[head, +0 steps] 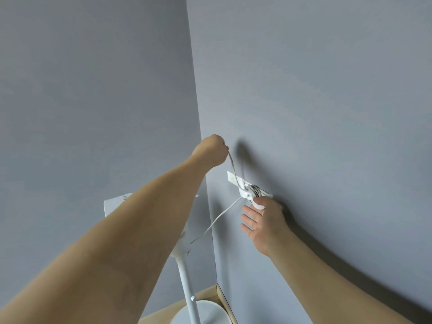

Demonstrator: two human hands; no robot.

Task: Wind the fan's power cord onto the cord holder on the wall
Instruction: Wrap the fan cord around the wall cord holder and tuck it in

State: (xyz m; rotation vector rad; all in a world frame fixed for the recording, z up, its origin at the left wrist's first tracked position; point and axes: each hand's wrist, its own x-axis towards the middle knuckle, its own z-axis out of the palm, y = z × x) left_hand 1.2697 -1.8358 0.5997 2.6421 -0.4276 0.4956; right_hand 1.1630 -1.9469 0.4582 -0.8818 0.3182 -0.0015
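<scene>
We see the left hand (214, 149) clenched on the white power cord (233, 168), raised above the cord holder (250, 191) on the grey wall (327, 101). The right hand (264, 220) is released, thumb pressing the holder, which carries several cord turns. The cord runs down to the white fan (184, 260).

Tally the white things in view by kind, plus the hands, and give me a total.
Fan: 1
Power cord: 1
Cord holder: 1
Hands: 2, left hand and right hand
Total: 5
</scene>
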